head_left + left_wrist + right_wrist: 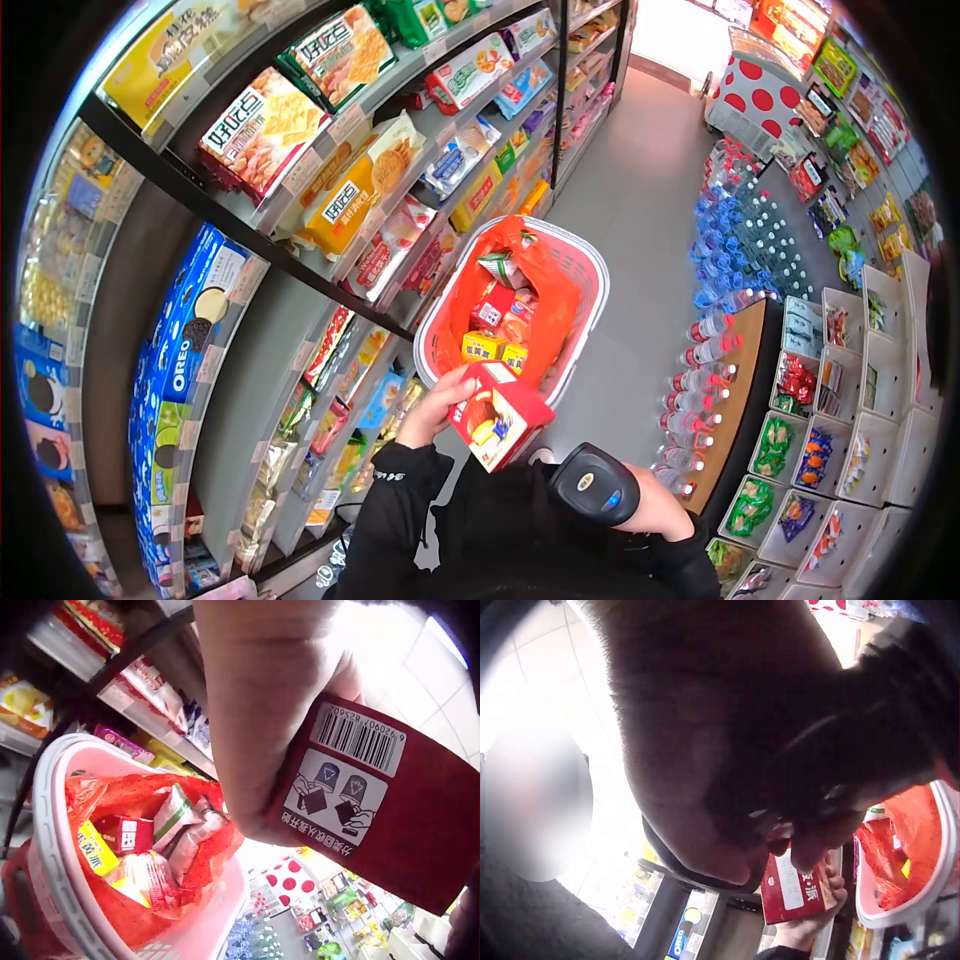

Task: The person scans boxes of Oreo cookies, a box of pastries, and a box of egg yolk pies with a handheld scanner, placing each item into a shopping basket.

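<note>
A red snack box [500, 414] with pictured cakes on its face is gripped by my left hand [433, 410] from its left side, in front of the body. In the left wrist view the box's dark red end, with a printed barcode [358, 737], faces the camera. My right hand [652, 505] holds a black barcode scanner [594, 484] just right of the box. The right wrist view shows its curled fingers [810, 851], in deep shade. Beyond the box stands a white and pink shopping basket [592, 290], lined with a red plastic bag [556, 325] holding several packaged snacks.
Shelves of biscuits, with Oreo packs [185, 365] among them, line the left. On the right are water bottles [690, 422] along a wooden ledge [728, 420] and white bins [848, 520] of small packets. A grey floor aisle [640, 215] runs between.
</note>
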Tool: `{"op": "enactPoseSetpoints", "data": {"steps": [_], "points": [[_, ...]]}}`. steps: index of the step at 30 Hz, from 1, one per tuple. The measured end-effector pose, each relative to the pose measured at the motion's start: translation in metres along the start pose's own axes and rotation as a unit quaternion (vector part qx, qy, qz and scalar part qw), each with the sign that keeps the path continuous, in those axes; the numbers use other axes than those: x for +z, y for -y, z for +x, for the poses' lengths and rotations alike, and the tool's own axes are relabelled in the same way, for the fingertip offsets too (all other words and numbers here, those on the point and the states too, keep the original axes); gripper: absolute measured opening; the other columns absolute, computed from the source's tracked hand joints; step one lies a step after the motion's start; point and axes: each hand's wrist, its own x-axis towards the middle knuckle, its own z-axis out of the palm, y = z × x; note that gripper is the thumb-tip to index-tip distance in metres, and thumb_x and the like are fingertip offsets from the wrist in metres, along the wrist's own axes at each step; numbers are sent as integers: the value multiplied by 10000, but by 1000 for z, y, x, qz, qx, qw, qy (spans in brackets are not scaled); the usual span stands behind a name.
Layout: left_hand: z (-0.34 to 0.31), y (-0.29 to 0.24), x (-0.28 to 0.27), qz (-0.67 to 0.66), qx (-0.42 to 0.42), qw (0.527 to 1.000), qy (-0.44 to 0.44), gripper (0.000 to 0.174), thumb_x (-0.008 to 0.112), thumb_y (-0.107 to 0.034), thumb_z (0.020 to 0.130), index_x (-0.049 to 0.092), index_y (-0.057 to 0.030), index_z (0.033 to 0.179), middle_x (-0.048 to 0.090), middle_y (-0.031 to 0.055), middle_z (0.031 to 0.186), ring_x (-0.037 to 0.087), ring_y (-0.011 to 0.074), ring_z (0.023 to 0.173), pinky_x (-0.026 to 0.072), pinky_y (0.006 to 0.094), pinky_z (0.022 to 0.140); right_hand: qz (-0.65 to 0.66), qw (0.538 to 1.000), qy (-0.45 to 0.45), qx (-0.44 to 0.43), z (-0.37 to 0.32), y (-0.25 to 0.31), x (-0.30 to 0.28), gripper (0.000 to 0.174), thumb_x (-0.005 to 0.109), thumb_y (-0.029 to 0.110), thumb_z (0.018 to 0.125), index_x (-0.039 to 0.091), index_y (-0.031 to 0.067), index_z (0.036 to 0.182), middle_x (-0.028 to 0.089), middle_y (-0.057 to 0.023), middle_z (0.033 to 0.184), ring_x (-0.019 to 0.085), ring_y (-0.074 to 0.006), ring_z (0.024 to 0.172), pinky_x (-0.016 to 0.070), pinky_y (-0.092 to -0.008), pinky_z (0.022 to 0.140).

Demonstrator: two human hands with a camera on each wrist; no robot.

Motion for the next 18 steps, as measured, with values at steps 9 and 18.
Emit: {"op": "enactPoseSetpoints", "data": {"steps": [9,18], "points": [[-31,-7,41,44,25,996,78,752,666,-291,652,335,51,1235,489,132,1151,491,201,1050,352,299,920,62,997,-45,15,-60,-18,6,558,669,72,573,490,28,1099,560,-139,1026,542,-278,949,419,-327,814],[-57,22,57,-78,43,990,112,743,613,-342,726,276,22,1279,476,132,1162,496,207,1044,363,312,912,58,998,-30,-3,-82,-30,11,566,679,76,561,490,25,1092,575,-138,979,551,-286,908,429,-327,790]]}}
